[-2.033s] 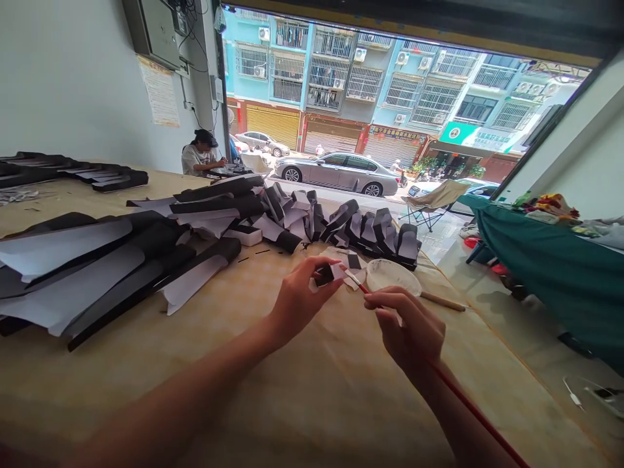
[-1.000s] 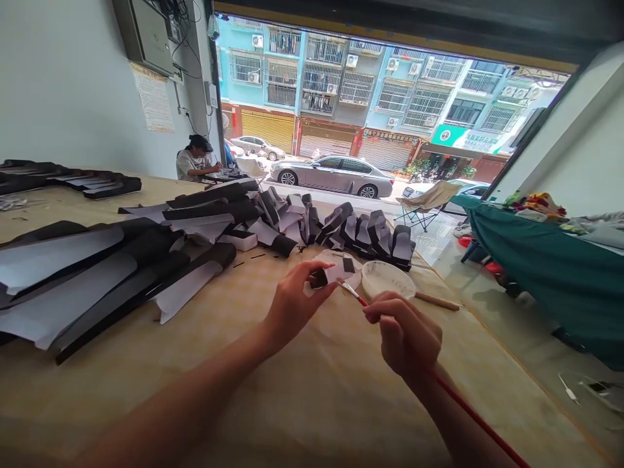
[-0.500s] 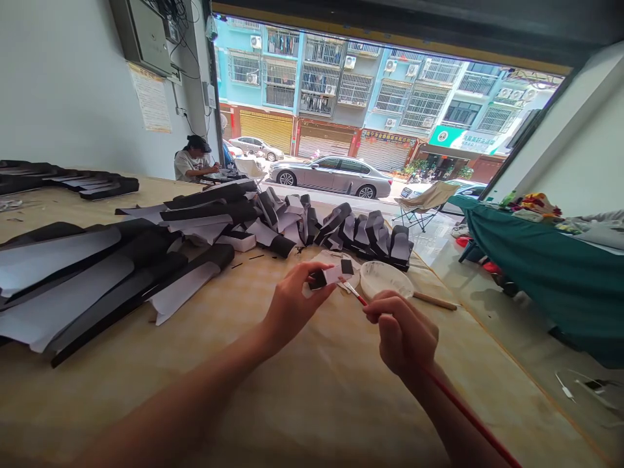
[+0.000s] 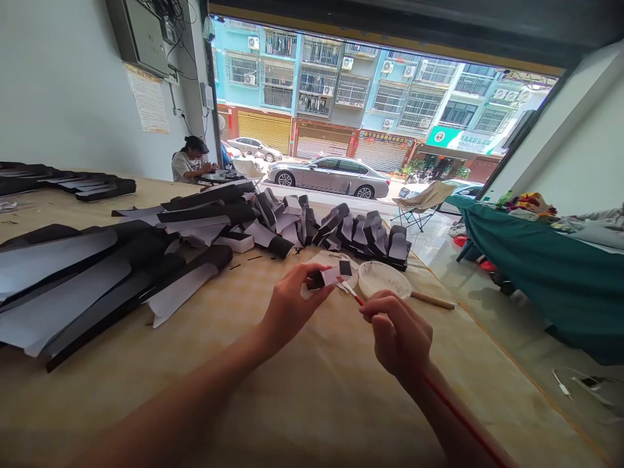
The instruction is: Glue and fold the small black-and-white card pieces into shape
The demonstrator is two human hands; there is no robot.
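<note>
My left hand (image 4: 290,304) pinches a small black-and-white paper piece (image 4: 327,276) above the table. My right hand (image 4: 398,335) is closed around a long red-handled brush (image 4: 453,409), and its white tip (image 4: 347,287) touches the lower edge of the paper piece. A shallow white dish (image 4: 385,279) sits just beyond the brush tip, with a wooden stick (image 4: 433,300) lying at its right side.
Long black-and-white card pieces (image 4: 97,266) are heaped at the left, and folded black boxes (image 4: 361,235) line the far edge of the tan-covered table (image 4: 292,403). A seated person (image 4: 189,162) works by the open shopfront. A green-draped table (image 4: 541,266) stands at right.
Both hands stay together at the paper piece while the brush tip shifts slightly along it. The view has drifted a little to the right and down.
</note>
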